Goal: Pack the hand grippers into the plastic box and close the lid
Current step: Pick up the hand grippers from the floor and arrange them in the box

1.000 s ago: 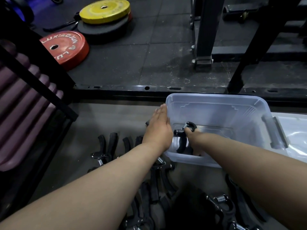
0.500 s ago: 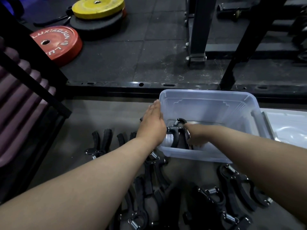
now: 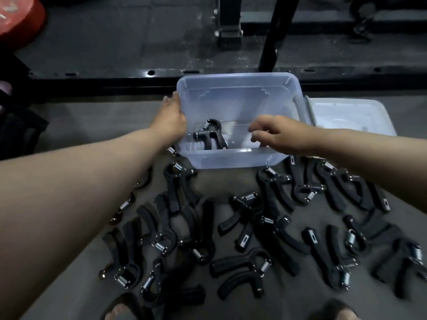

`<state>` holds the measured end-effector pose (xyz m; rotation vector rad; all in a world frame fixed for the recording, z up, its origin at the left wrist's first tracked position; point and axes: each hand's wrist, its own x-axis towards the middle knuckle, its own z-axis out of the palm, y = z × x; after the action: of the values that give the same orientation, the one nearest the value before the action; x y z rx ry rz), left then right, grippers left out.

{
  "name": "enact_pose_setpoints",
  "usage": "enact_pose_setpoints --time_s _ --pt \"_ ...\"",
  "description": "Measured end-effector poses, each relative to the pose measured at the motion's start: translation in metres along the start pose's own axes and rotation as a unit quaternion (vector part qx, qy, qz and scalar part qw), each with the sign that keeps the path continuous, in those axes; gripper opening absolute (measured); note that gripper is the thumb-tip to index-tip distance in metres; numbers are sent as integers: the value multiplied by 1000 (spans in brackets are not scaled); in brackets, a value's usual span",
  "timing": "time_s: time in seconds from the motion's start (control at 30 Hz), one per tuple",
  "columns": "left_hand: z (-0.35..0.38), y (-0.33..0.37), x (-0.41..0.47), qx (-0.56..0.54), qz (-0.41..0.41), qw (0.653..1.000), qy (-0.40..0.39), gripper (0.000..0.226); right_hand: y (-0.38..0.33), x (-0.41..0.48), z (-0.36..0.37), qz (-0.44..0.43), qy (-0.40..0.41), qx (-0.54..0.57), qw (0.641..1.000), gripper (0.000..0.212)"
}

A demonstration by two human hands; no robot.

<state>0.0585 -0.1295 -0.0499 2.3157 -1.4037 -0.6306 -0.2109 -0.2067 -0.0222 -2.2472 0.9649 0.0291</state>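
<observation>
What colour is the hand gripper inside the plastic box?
Black hand gripper, silver spring; head view.

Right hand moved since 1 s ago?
Yes. Against the plastic box, the right hand has shifted rightward along the near wall, off the hand gripper now lying inside.

Bare forearms [image 3: 97, 181] lead to the left hand [image 3: 171, 118] and right hand [image 3: 279, 135]; dark open-toed sandals [image 3: 129, 306] cover the feet.

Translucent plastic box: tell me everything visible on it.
The translucent bluish rectangular plastic box sits upright on the grey floor, lid off, with rounded corners. A black hand gripper lies inside, near the front left. The left hand rests against its left wall; the right hand hovers over its front right, empty. Its lid lies beside it on the right.
</observation>
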Motion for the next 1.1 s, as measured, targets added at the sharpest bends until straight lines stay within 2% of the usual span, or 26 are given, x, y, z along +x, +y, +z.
enact_pose_setpoints --time_s 0.03,0.1,0.17,0.2,0.23,0.3,0.37,0.43,0.5,0.57,0.63,0.73,0.8,1.0,1.1 --pt "-1 1 -3 7 -6 1000 1 65 -1 -10 -2 -36 35 -25 998 18" --pt "-2 0 -8 15 -14 1000 5 66 -7 -33 -4 -175 108 -67 976 22" --pt "-3 0 -10 9 -11 1000 -1 67 -6 -57 12 -285 65 -117 949 24" --pt "-3 0 -9 4 -10 1000 -6 67 1 -66 29 -280 24 -156 947 24" --pt "-2 1 -9 -1 -13 1000 -9 66 11 -72 50 -224 -10 -199 954 26" --pt "0 2 -8 -10 -25 1000 -10 65 33 -77 92 -13 -48 -252 966 35" --pt "4 0 -8 -12 -27 1000 -4 63 49 -75 122 218 -123 -234 940 60" --pt "7 -3 -6 -16 -18 1000 1 62 53 -73 142 304 -192 -207 910 91" --pt "9 -5 -4 -18 -16 1000 4 60 53 -70 148 304 -180 -211 911 97" --pt "10 -6 -2 -16 -19 1000 5 62 57 -66 142 309 -168 -207 913 89" --pt "10 -7 -1 -7 -22 1000 5 66 61 -61 130 314 -193 -202 907 83" --pt "9 -6 2 12 -21 1000 1 69 62 -56 117 302 -189 -191 915 46" --pt "8 -4 2 20 -18 1000 2 69 63 -59 114 288 -186 -179 922 36" --pt "10 9 -5 46 -6 999 9 69 55 -80 124 332 -176 -79 923 93" --pt "15 16 -14 45 -15 999 8 70 50 -77 125 349 -156 -33 924 87"
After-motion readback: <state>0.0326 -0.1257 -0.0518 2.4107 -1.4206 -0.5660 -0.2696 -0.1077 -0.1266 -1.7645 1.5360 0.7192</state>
